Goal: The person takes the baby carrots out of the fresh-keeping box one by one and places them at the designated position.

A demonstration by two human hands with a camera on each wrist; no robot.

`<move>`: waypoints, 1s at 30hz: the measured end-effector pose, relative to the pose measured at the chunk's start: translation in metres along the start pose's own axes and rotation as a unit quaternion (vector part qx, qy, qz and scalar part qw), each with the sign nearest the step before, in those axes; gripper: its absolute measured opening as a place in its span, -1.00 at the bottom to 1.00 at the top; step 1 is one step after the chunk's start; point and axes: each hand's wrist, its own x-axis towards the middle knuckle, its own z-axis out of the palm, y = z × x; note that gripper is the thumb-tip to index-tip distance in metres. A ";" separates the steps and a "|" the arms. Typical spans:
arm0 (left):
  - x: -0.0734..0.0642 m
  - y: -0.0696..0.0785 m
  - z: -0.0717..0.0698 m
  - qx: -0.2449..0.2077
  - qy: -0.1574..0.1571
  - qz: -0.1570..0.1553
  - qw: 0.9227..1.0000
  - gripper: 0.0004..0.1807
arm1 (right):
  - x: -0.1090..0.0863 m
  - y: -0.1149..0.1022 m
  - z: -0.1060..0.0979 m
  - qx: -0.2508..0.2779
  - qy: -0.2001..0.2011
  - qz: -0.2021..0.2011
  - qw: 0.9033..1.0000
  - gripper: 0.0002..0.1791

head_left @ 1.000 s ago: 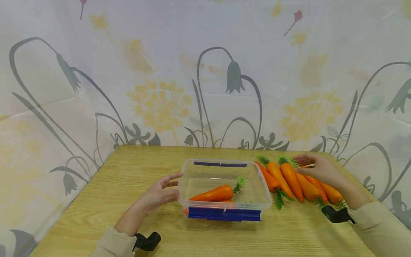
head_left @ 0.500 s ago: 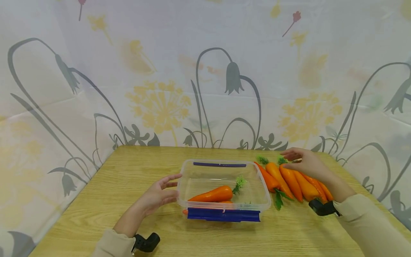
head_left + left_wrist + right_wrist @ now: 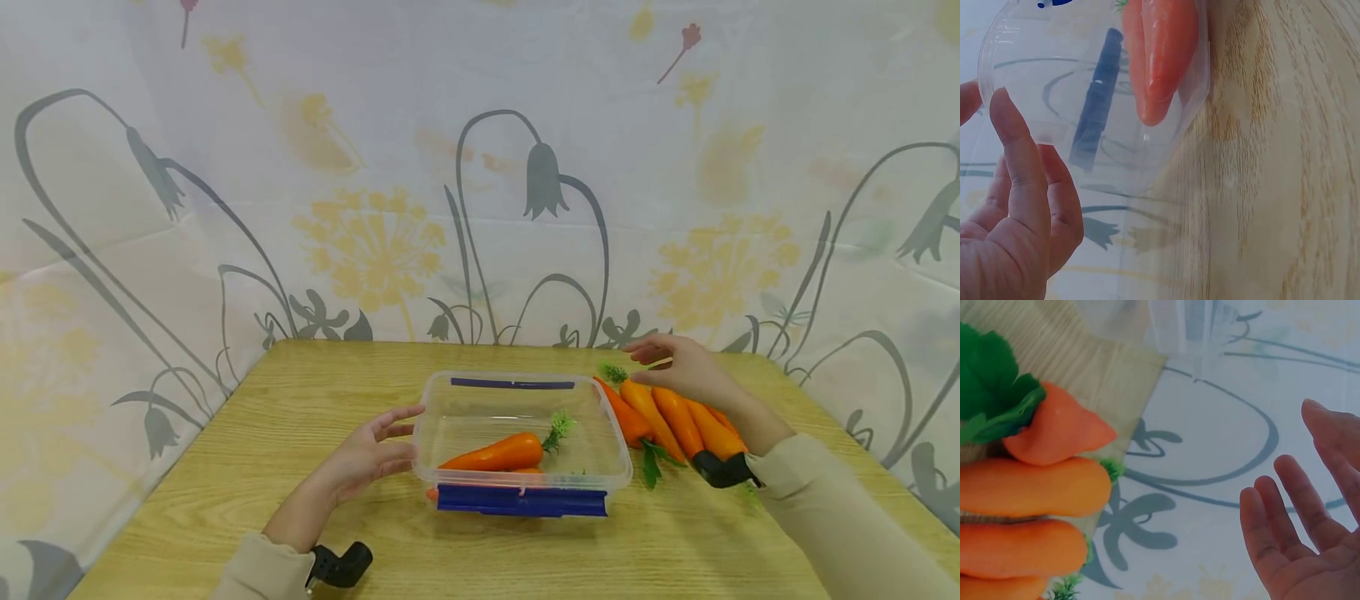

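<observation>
My right hand (image 3: 686, 367) had drifted left, empty and spread above the carrots (image 3: 675, 417) (left hand (image 3: 371, 450) relaxed, fingers against the container (image 3: 615, 433)).

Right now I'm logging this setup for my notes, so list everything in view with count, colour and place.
Container: one, clear plastic with blue latches, middle of the table.
Carrots in container: at least one, orange with a green top; a second seems to lie under it.
Loose carrots: a row of several, orange with green tops, on the table right of the container; some are hidden by the arm, so no exact count.
Table: one, light wood.
Backdrop: one, white with grey and yellow flowers.
Left hand: open, against the container's left wall.
Right hand: open, above the loose carrots, holding nothing.
</observation>
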 end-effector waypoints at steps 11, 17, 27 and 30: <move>-0.001 0.001 0.000 -0.001 -0.001 0.000 1.000 -0.33 | 0.019 -0.014 0.018 0.014 -0.018 -0.035 0.999 -0.62; -0.002 0.002 0.001 -0.004 0.000 -0.002 1.000 -0.33 | 0.030 -0.019 0.031 0.019 -0.032 -0.045 0.998 -0.60; 0.000 0.001 0.000 -0.013 0.000 -0.008 1.000 -0.32 | 0.043 -0.033 0.046 0.041 -0.077 -0.070 0.994 -0.60; 0.001 0.000 0.000 -0.013 0.000 -0.006 1.000 -0.32 | 0.046 -0.036 0.049 0.056 -0.104 -0.074 0.990 -0.58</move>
